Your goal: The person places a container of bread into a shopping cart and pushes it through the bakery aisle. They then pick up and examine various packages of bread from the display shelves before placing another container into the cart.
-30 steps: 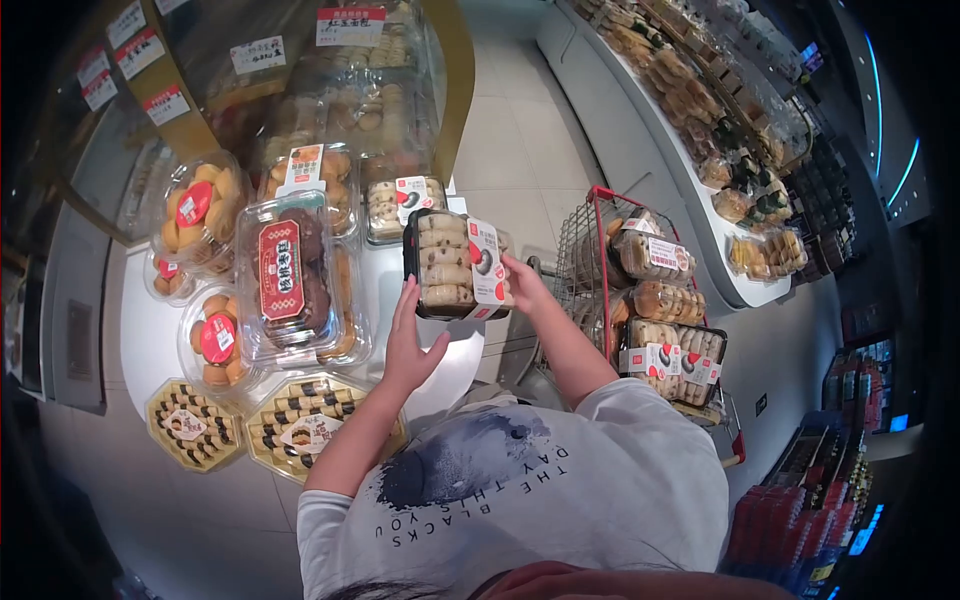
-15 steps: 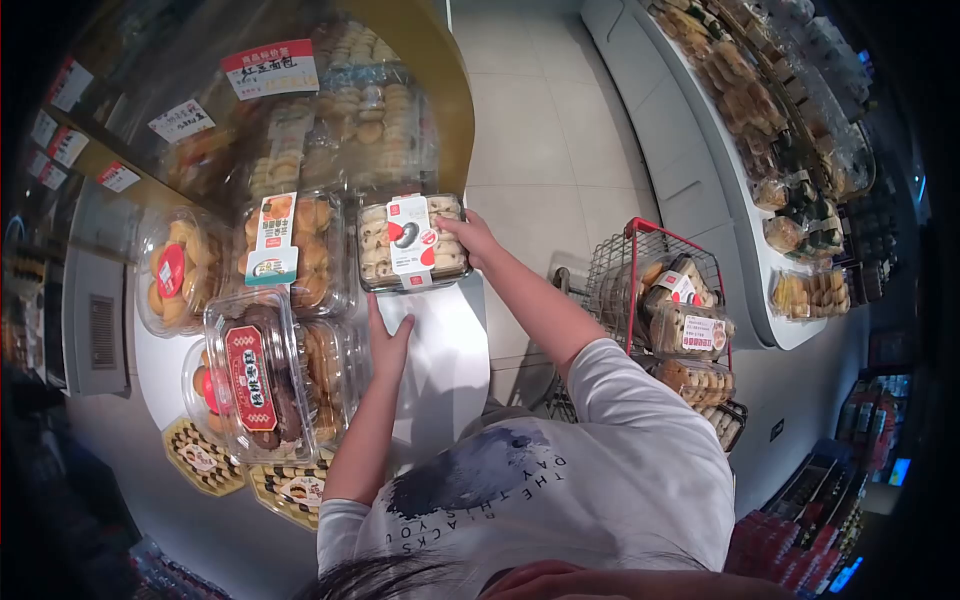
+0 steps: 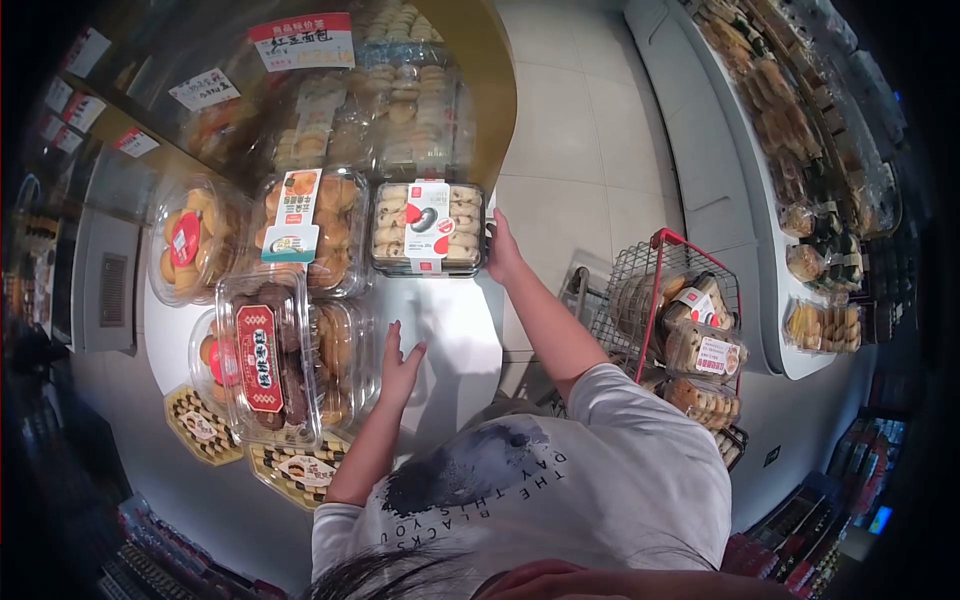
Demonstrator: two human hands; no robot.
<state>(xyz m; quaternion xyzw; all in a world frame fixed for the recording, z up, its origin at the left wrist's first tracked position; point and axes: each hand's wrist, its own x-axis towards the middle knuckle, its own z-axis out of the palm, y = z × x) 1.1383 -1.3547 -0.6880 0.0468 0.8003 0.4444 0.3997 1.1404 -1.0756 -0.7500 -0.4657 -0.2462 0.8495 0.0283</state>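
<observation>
- Item in hand: clear lidded box of rolled pastries (image 3: 427,228), with a white-and-red label band across the lid. It lies flat at the far edge of the white display table (image 3: 455,325), toward its right side, just before the glass case (image 3: 380,110).
- Right hand (image 3: 503,250): set against the box's right end, arm reaching in from the table's right edge. Whether the fingers clasp the end or only press it cannot be told.
- Left hand (image 3: 400,362): spread wide and holding nothing, over the bare near part of the table top, well apart from the box.
- Neighbours: box of orange pastries (image 3: 310,230) just beside the rolled-pastry box on its left; dark cakes under a red label (image 3: 262,358) at the near left; octagonal trays (image 3: 290,470) at the near edge.
- Off the table: red wire trolley (image 3: 680,320) to the right, carrying more boxed pastries.
- Handling note (judgement): keep the box level, square it to the far edge and to its left neighbour with the label facing up, and push low on the end wall so the thin lid is not flexed.
</observation>
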